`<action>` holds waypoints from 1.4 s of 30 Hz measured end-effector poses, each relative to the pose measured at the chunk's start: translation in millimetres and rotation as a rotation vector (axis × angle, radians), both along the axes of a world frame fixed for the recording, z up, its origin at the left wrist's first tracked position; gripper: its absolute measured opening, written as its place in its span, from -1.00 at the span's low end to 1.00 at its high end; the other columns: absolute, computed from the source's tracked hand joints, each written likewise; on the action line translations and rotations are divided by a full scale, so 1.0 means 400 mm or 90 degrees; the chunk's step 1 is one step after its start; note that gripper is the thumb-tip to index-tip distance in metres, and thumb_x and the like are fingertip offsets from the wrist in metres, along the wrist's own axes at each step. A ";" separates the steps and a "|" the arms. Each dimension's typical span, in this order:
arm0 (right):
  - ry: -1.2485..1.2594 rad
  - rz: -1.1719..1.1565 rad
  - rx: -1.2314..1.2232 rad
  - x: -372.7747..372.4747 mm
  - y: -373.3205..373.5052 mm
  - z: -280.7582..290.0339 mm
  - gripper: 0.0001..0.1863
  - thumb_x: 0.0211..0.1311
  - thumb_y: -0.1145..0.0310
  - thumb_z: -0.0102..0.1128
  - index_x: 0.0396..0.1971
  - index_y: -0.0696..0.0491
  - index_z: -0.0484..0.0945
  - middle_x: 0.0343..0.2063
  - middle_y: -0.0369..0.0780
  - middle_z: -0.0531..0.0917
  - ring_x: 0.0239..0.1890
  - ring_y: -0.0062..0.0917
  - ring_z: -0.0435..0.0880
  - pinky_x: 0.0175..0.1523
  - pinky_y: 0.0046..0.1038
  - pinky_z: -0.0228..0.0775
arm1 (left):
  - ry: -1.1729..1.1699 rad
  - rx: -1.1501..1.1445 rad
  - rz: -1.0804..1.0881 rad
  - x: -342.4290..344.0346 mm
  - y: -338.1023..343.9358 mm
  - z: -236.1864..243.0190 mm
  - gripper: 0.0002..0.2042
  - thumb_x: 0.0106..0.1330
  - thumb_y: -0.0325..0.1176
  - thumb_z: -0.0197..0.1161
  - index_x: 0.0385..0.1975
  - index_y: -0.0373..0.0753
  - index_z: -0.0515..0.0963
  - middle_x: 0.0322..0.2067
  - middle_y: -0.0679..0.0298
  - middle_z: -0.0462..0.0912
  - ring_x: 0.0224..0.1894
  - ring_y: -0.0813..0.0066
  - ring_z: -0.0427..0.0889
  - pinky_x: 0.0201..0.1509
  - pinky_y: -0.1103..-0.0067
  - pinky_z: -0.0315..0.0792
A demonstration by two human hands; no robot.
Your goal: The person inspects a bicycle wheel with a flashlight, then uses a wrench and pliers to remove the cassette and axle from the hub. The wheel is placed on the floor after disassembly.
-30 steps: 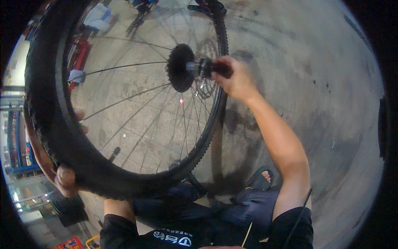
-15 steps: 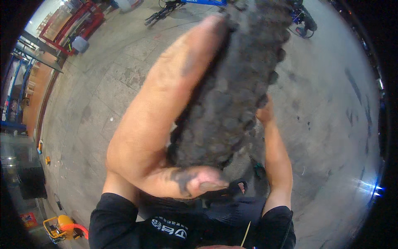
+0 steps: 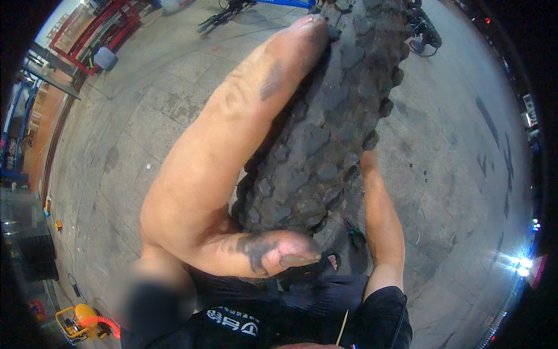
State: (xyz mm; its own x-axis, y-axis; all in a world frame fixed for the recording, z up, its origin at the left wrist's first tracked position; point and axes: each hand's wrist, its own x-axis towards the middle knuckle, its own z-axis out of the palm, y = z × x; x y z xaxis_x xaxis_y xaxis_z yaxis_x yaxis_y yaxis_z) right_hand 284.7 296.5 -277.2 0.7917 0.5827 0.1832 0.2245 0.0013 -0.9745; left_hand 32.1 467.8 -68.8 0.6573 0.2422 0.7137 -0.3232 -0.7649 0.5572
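Note:
A thick black knobby tire point(image 3: 319, 134) stands close in front of me, running from the lower middle up past the top edge. Against its left side lies my left hand point(image 3: 215, 145), large and near, with dark smudges on the skin. Its fingers reach along the tire's far left flank, while the thumb bends across the near end, so the hand is clasped round the tire. My right arm extends up to the tire's right side. Only a small part of my right hand point(image 3: 368, 160) shows there; the tread hides its fingers.
A green-handled tool point(image 3: 356, 235) lies low on the floor beyond my lap. At the lower left stands a yellow machine point(image 3: 78, 323) with a coiled red hose point(image 3: 102, 321). A red rack point(image 3: 96, 38) is at the far left, with bicycle parts point(image 3: 224, 16) at the top.
The floor and background have shifted slightly left in the view. Less of my right hand shows beside the tire. My left hand keeps its hold, and the tire looks sharper.

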 end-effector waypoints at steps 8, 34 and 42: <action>-0.011 0.008 -0.015 0.006 0.031 -0.017 -0.75 0.21 0.44 0.36 -0.13 0.15 0.58 -0.40 -0.38 0.66 -0.37 -0.71 0.57 -0.23 -0.61 0.43 | 0.000 0.007 0.019 -0.023 0.010 0.039 -0.08 0.12 -0.05 0.30 0.35 -0.58 0.09 0.21 -0.23 0.39 0.20 0.05 0.49 0.33 0.35 0.29; -0.294 0.137 0.043 -0.152 0.373 -0.049 -0.70 -0.01 0.46 0.38 -0.22 0.10 0.58 -0.35 -0.17 0.66 -0.31 -0.37 0.71 -0.21 -0.42 0.54 | 0.080 -0.344 0.622 -0.305 0.406 -0.084 -0.46 0.50 0.04 0.02 0.12 -0.40 0.47 -0.05 0.25 0.61 -0.07 0.48 0.55 0.05 0.56 0.41; -0.241 0.114 0.066 -0.182 0.403 -0.072 -0.67 -0.09 0.38 0.44 -0.27 0.07 0.59 -0.37 -0.20 0.63 -0.33 -0.30 0.65 -0.25 -0.31 0.50 | 0.091 -0.371 0.687 -0.355 0.446 -0.120 -0.39 0.50 0.11 -0.05 0.24 -0.36 0.37 0.07 0.18 0.55 0.02 0.40 0.54 0.11 0.49 0.43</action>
